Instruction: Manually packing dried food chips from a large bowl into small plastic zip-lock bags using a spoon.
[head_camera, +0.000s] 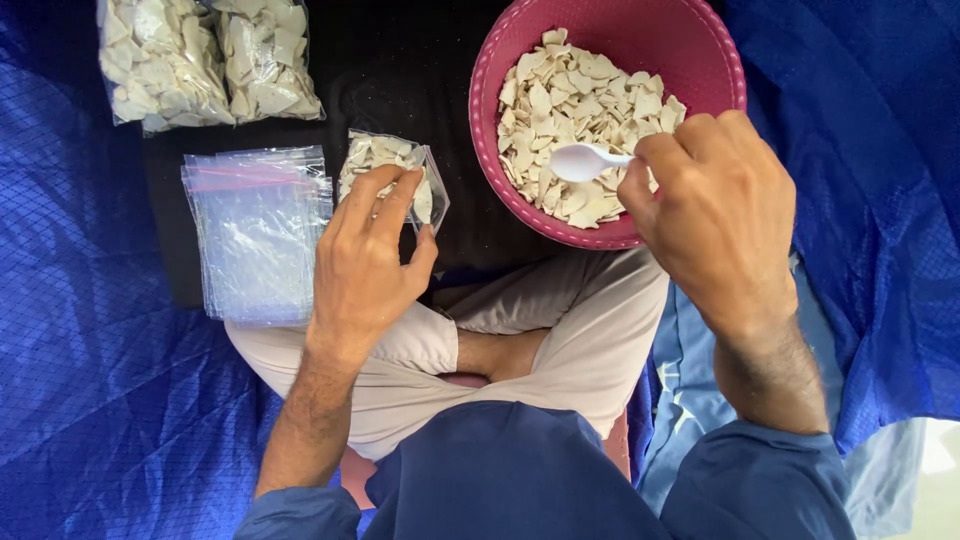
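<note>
**Q:** Pink plastic basket (500, 60), round and perforated at the rim: why does it sit at the seated person's knee?

**A:** It holds the loose heap of pale, flat chips (580, 110). So placed, it is within reach of the right hand (715, 215), which is closed in a pinch on the handle of a small white plastic spoon (585, 161). The spoon's bowl lies over the heap, just above the chips.

**Q:** And the left hand (370, 250)?

**A:** Its fingers curl around a small clear plastic pouch (385, 155), partly filled with chips, gripping it near the mouth so that the opening faces up. The pouch stands on a black cloth (400, 70), just beside the basket, which keeps the spoon's path short.

**Q:** What surrounds them?

**A:** A stack of empty clear zip pouches (255, 235) lies to the left of the held pouch, close to the left hand. Two filled pouches (205, 60) lie well apart at the top left. A blue tarpaulin (90, 350) covers the ground.
</note>
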